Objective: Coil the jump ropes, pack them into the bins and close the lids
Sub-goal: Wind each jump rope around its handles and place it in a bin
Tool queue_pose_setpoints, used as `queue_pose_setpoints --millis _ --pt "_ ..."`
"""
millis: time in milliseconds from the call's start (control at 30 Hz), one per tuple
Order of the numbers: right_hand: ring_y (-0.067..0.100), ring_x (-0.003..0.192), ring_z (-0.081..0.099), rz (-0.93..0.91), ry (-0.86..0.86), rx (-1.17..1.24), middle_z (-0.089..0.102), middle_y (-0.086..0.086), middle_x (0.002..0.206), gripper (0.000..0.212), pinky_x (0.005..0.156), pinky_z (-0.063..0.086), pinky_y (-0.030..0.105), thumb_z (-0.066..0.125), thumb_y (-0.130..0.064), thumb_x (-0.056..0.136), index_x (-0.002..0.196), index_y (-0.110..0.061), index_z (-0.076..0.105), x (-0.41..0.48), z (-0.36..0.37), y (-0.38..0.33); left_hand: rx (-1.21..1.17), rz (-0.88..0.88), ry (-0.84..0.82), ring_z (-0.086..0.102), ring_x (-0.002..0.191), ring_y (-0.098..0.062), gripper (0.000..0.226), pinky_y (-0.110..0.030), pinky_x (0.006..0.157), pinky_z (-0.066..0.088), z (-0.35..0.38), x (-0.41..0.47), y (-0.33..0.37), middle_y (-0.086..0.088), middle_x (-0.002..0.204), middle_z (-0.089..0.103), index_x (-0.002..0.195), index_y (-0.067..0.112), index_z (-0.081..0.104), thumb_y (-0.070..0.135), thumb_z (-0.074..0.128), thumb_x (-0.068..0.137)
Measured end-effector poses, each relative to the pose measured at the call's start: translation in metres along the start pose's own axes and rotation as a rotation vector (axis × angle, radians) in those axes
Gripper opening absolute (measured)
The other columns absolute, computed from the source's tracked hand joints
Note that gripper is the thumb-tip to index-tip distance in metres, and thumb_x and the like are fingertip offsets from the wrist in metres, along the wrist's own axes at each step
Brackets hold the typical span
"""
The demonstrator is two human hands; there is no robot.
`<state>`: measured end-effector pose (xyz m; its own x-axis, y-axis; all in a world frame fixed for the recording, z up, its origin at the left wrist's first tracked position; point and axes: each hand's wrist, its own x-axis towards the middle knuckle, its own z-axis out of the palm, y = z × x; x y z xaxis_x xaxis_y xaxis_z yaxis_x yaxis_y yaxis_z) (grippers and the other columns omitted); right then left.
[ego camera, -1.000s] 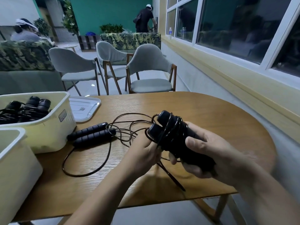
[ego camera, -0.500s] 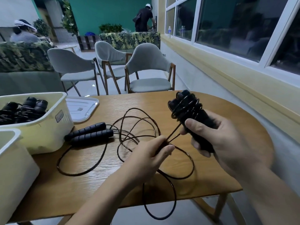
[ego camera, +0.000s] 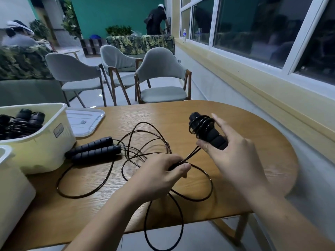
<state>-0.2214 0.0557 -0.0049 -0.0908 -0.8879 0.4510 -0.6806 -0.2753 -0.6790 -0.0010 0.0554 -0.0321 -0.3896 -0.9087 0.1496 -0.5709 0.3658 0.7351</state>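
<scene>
My right hand (ego camera: 233, 153) grips the black foam handles of a jump rope (ego camera: 208, 132), with a few turns of cord wound around their top end. My left hand (ego camera: 163, 176) pinches the doubled cord of that rope (ego camera: 192, 154) just below the handles; a long loop hangs past the table's front edge. A second jump rope (ego camera: 94, 149) lies on the table with its two handles side by side and its cord loose. A cream bin (ego camera: 45, 142) at the left holds several coiled ropes. Another bin (ego camera: 10, 187) stands nearer, at the left edge.
A white lid (ego camera: 85, 122) lies flat behind the bin. The wooden table (ego camera: 253, 178) has a rounded right end close to the wall under the window. Grey chairs (ego camera: 159, 78) stand behind the table. Two people are far off in the room.
My right hand lifted the handles up and away to the right, and my left hand slid down the cord, drawing it taut. The cord loop dropped over the table's front edge.
</scene>
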Motion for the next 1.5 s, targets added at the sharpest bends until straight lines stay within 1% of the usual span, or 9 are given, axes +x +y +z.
queue_pose_setpoints --millis 233,367,633,800,1000,1167,1267,1400,1500 --pt "0.030 0.074 0.070 -0.066 0.120 -0.283 0.078 0.009 0.095 0.085 0.066 0.064 0.044 0.077 -0.055 0.090 0.164 -0.036 0.041 0.016 -0.006 0.020 0.130 -0.079 -0.001 0.053 0.051 -0.012 0.041 -0.033 0.053 0.042 -0.014 -0.005 -0.001 -0.003 0.060 0.058 0.077 0.019 0.066 0.047 0.058 0.107" --pt "0.034 0.099 0.072 0.062 -0.113 -0.330 0.077 0.007 0.120 0.086 0.082 0.062 0.045 0.081 -0.063 0.086 0.160 -0.056 0.038 0.019 -0.011 0.020 0.095 -0.006 0.098 0.054 0.058 -0.013 0.038 -0.025 0.053 0.035 -0.027 -0.012 0.000 -0.001 0.063 0.058 0.075 0.026 0.067 0.048 0.060 0.105" --pt "0.020 0.123 0.068 0.089 -0.479 -0.311 0.069 -0.009 0.142 0.090 0.097 0.057 0.037 0.084 -0.067 0.079 0.156 -0.064 0.037 0.006 0.010 0.007 -0.319 0.075 0.194 0.047 0.059 -0.005 0.018 -0.031 0.057 0.033 -0.032 -0.015 -0.002 0.013 0.064 0.053 0.089 0.022 0.078 0.028 0.070 0.104" --pt "-0.005 0.103 0.067 0.020 -0.645 -0.207 0.071 -0.027 0.123 0.080 0.085 0.054 0.020 0.087 -0.064 0.075 0.145 -0.069 0.049 -0.001 -0.004 -0.009 -0.463 0.095 0.286 0.033 0.053 -0.020 0.023 -0.033 0.052 0.023 -0.034 -0.014 0.001 -0.006 0.059 0.039 0.093 0.015 0.078 0.032 0.065 0.102" --pt "-0.005 0.119 0.068 0.019 -0.930 0.125 0.074 -0.027 0.125 0.067 0.113 0.052 0.038 0.093 -0.045 0.080 0.140 -0.053 0.065 -0.007 -0.019 -0.021 -0.507 0.086 0.300 0.036 0.054 -0.017 0.021 -0.027 0.050 0.028 -0.036 -0.012 0.003 0.001 0.059 0.041 0.091 0.017 0.078 0.035 0.069 0.097" --pt "0.018 0.071 0.061 0.051 -1.056 0.428 0.076 0.014 0.101 0.061 0.061 0.050 0.033 0.093 -0.024 0.085 0.137 -0.044 0.069 -0.005 -0.033 -0.028 -0.545 0.111 0.262 0.036 0.054 -0.016 0.037 -0.026 0.051 0.031 -0.034 -0.008 0.003 -0.002 0.059 0.043 0.085 0.010 0.073 0.047 0.070 0.090" --pt "0.027 0.064 0.050 0.078 -1.079 0.652 0.065 0.040 0.099 0.057 0.051 0.040 0.029 0.086 -0.015 0.088 0.138 -0.035 0.070 -0.003 -0.036 -0.027 -0.562 0.124 0.233 0.049 0.065 -0.019 0.033 -0.031 0.061 0.039 -0.029 -0.005 0.005 -0.014 0.068 0.054 0.079 0.012 0.069 0.042 0.070 0.094" --pt "0.026 0.062 0.046 0.107 -1.053 0.943 0.068 0.033 0.100 0.052 0.045 0.029 0.033 0.077 -0.016 0.088 0.139 -0.019 0.067 -0.002 -0.029 -0.020 -0.490 0.111 0.172 0.054 0.062 -0.007 0.044 -0.023 0.057 0.042 -0.018 -0.004 0.011 0.008 0.067 0.061 0.073 0.029 0.070 -0.003 0.060 0.102" --pt "0.026 0.059 0.045 0.098 -0.940 1.029 0.066 0.033 0.101 0.053 0.044 0.030 0.030 0.072 -0.023 0.090 0.141 -0.011 0.060 -0.002 -0.023 -0.017 -0.475 0.064 0.130 0.042 0.054 -0.012 0.061 -0.030 0.053 0.033 -0.009 -0.004 0.017 0.015 0.055 0.057 0.064 0.037 0.065 0.004 0.046 0.112"
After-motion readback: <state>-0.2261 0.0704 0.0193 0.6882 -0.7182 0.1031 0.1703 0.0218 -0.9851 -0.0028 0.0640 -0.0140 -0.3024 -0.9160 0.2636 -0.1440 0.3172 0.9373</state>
